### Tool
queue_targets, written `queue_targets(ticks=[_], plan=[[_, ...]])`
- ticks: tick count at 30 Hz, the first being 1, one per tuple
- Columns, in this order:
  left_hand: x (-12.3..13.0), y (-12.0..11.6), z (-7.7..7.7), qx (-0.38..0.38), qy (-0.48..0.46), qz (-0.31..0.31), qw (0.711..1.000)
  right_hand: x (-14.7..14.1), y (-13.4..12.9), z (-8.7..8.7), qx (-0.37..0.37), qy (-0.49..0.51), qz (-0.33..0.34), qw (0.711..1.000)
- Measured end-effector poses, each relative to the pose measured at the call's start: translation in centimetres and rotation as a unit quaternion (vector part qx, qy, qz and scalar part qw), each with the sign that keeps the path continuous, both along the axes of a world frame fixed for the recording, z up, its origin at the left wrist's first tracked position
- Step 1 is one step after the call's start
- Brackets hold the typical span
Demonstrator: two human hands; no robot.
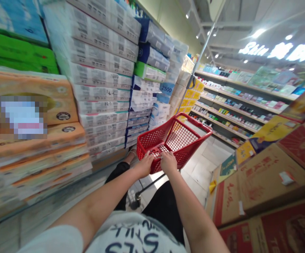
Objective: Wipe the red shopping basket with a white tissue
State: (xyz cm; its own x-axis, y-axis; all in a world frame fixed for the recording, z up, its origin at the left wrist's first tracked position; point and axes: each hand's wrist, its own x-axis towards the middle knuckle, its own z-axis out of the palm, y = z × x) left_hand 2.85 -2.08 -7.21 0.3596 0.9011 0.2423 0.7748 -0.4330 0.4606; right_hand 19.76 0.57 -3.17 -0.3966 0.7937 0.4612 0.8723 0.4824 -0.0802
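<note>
A red plastic shopping cart (186,154) with latticed walls stands right in front of my body, tilted in the view. Both hands are on its near rim. My left hand (145,165) is closed around the rim at the left, and my right hand (168,162) grips it a short way to the right. The part of the basket floor that shows holds nothing I can make out. Below the basket, a dark metal leg and a caster (138,196) show between my legs.
Tall stacks of wrapped paper packs (102,77) and orange tissue packs (36,140) line the left. Cardboard cartons (273,175) are piled along the right. Ahead, shelves (228,105) of small boxed goods stand beyond a pale tiled floor (198,168). A thin metal pole (205,45) rises near the stacks.
</note>
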Motion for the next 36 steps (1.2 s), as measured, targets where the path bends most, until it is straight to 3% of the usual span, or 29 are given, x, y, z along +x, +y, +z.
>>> queue_targets(ticks=[10,19,28,31,36], plan=[[-0.5,0.7,-0.6,0.025,-0.012,-0.004,1.000,0.1,-0.7,-0.9,-0.002,0.008,0.005,1.000],[-2.0,0.8,-0.4,0.016,0.006,0.004,1.000,-1.0,-1.4,-0.7,-0.002,0.030,0.015,0.999],[-3.0,1.6,0.2,0.011,0.036,0.040,0.998,-2.3,-1.4,0.4,-0.004,-0.025,0.057,0.998],[-3.3,1.7,-0.5,0.041,0.064,0.068,0.995,-2.6,-1.2,0.8,-0.009,-0.035,0.079,0.996],[-3.6,0.6,-3.3,0.170,0.082,0.081,0.979,-2.6,0.0,1.2,-0.034,-0.028,0.064,0.997]])
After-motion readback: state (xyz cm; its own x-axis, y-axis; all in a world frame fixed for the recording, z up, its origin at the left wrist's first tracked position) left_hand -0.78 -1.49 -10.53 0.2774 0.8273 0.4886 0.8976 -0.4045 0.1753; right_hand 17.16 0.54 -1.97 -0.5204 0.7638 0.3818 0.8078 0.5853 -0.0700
